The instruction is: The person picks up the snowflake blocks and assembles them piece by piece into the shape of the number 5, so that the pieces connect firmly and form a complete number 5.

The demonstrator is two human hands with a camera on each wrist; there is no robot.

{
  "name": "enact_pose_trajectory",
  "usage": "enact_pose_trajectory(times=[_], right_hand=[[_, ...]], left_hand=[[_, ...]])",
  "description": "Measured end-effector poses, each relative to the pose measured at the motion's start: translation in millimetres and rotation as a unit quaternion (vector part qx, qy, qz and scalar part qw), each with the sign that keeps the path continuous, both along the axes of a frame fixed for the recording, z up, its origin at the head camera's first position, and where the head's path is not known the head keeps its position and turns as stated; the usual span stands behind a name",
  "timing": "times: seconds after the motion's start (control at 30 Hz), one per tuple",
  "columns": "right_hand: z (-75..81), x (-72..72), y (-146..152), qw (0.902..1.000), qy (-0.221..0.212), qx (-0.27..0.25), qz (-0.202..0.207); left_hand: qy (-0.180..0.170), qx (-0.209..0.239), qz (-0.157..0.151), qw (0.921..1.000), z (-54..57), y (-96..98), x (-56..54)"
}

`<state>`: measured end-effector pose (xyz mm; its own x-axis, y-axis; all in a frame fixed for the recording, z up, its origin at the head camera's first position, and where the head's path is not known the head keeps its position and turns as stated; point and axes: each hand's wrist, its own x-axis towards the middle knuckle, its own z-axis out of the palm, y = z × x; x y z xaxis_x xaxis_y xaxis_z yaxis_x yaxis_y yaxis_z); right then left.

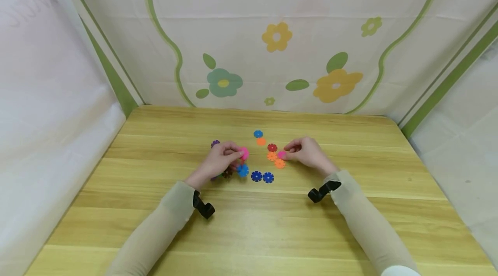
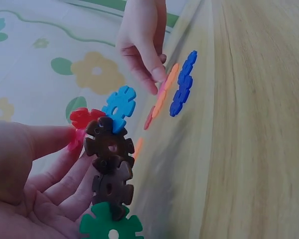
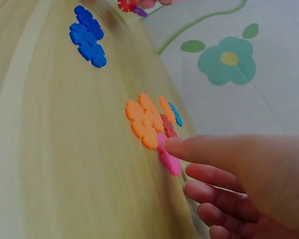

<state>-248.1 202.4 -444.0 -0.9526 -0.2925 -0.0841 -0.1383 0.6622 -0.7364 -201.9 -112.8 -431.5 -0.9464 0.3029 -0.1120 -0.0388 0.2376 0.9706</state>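
Observation:
My left hand (image 1: 221,159) pinches a bright pink slotted disc (image 1: 244,153) between thumb and fingers. Linked to it is a chain of flower-shaped discs: a red disc (image 2: 84,118), a light blue disc (image 2: 120,103), brown discs (image 2: 112,186) and a green disc (image 2: 109,224). The chain is raised over the table in the left wrist view. My right hand (image 1: 309,154) is lowered to the tabletop, its thumb tip at the edge of another pink disc (image 3: 170,162) and its index fingertip apart from the thumb. That disc lies beside two orange discs (image 3: 144,119).
Near the right hand lies a red disc (image 1: 272,147); farther back are a blue disc (image 1: 258,134) and an orange disc (image 1: 261,141). Two dark blue discs (image 1: 256,176) lie nearer me. A purple disc (image 1: 215,143) shows behind the left hand. A flowered curtain (image 1: 249,51) borders the wooden table (image 1: 272,233).

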Motion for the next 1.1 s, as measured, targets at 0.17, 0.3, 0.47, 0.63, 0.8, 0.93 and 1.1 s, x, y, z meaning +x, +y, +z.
enact_pose_trajectory(times=[0.17, 0.3, 0.47, 0.63, 0.8, 0.93, 1.1], right_hand=[[-1.0, 1.8, 0, 0.9999, -0.005, 0.009, 0.004], [-2.7, 1.8, -2, 0.9999, -0.009, 0.0, 0.007], [-7.4, 1.2, -4, 0.9992, -0.014, -0.035, 0.012], [-10.3, 2.2, -6, 0.9962, -0.019, -0.085, 0.007], [-9.8, 4.2, -8, 0.9906, -0.04, -0.13, -0.01], [-6.1, 7.0, -11, 0.9854, -0.055, -0.161, -0.008], [0.2, 12.7, -16, 0.977, -0.067, -0.202, 0.001]], left_hand=[[0.005, -0.008, -0.01, 0.9999, -0.9, 0.5, -1.6], [0.007, -0.018, -0.015, 0.9997, -1.2, 0.5, -1.8], [0.014, -0.027, -0.012, 0.9995, -0.5, 0.5, 0.1], [0.02, -0.035, -0.016, 0.999, 0.5, 0.2, 1.7], [0.024, -0.04, -0.026, 0.9986, -0.7, 0.0, 1.1], [0.025, -0.044, -0.029, 0.9983, 0.7, -0.3, 1.6], [0.03, -0.052, -0.034, 0.9976, 2.4, 0.2, 2.1]])
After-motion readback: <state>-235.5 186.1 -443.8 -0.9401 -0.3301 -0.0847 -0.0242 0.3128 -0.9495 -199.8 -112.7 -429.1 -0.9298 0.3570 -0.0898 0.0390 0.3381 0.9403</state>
